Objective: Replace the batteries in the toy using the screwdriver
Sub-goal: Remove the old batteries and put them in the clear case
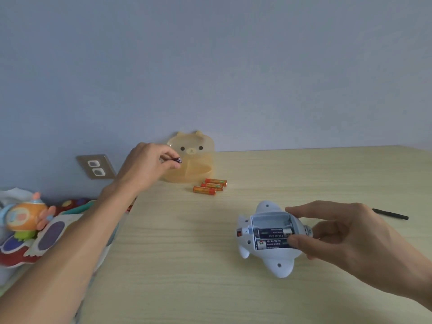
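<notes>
At my far left a heap of colourful toys (23,228) lies off the edge of the bench (187,265). My left hand (145,168) is stretched out towards the back wall, with thumb and fingertips pinching a dark used battery (177,160) just in front of the amber bear-shaped box (198,148). Three orange batteries (210,186) lie side by side just right of that box. Nearer me, the white aeroplane toy (275,263) rests belly-up on the bench, its cover off. Two dark batteries (272,238) sit in the open compartment, and the slot beside them is bare. My right hand (346,235) curls round the toy's body, thumb pressing on the nearer cell. The shell looks like light, stiff, smooth plastic, so I would steady it by the fuselage, not the thin wings. The cells are small, hard and round, and likely to roll, so they are best pinched at mid-length. Far right lies a slim black tool (390,214), probably the screwdriver.
</notes>
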`<state>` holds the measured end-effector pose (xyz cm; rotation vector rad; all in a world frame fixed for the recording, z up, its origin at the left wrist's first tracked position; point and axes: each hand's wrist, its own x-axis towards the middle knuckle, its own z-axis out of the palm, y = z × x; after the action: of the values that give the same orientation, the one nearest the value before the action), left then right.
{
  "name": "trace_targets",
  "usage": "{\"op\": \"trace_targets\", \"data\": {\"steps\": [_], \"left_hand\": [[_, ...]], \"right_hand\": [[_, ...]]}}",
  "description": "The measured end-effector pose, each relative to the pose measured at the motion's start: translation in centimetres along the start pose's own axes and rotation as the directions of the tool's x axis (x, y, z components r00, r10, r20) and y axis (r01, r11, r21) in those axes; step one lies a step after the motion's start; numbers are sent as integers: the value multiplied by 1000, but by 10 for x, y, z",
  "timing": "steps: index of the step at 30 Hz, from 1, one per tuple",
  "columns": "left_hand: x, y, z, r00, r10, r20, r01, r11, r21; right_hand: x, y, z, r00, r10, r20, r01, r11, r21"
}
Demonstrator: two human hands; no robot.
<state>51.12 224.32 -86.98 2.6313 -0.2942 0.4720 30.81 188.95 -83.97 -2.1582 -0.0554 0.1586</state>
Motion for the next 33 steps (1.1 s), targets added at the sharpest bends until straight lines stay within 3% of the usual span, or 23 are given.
{"op": "trace_targets", "data": {"steps": [12,16,19,21,24,30,33], "left_hand": [[8,-30,17,1000,-1,20,0,998,69],[-5,-3,-3,996,86,-22,-84,993,84],[-37,46,-15,984,176,-14,-176,972,-153],[-69,82,-17,950,237,205,-143,909,-391],[-107,114,-3,827,352,439,-121,873,-472],[-121,117,17,859,304,413,3,802,-597],[-124,120,16,862,288,417,69,748,-660]], "right_hand": [[3,8,-2,1000,-15,4,15,999,-49],[4,9,-2,1000,-25,12,25,999,-33],[4,12,-2,999,-30,22,31,999,-28],[4,12,-1,999,-28,22,29,999,-27],[5,11,0,999,-29,24,30,999,-31],[4,11,0,994,-103,40,106,992,-73],[6,12,-4,972,-232,36,234,945,-228]]}}
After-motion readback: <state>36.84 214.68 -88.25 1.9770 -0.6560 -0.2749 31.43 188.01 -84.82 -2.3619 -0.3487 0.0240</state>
